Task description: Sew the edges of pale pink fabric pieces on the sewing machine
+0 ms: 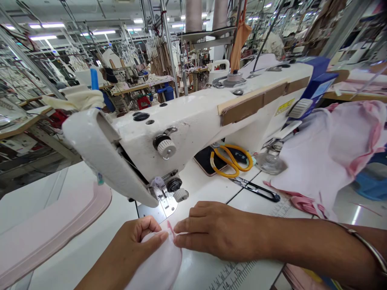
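Note:
A piece of pale pink fabric (161, 262) with a darker pink edge strip lies in front of the sewing machine (193, 117). Its corner is pinched between the thumb and curled fingers of my left hand (140, 237). At the same corner, the fingertips of my right hand (211, 229) press together on the pink strip (170, 227), from the right side. Both hands are just in front of the metal needle plate (161, 205) and presser foot area. The needle itself is hard to make out.
Behind my right hand lie orange-handled scissors (234, 163), a phone (208, 161), black thread snips (256, 189) and a glass jar (272, 159). Another pink-edged panel (57, 229) lies at left. More pink fabric (329, 149) is heaped at right. Ruler markings (238, 274) run along the table.

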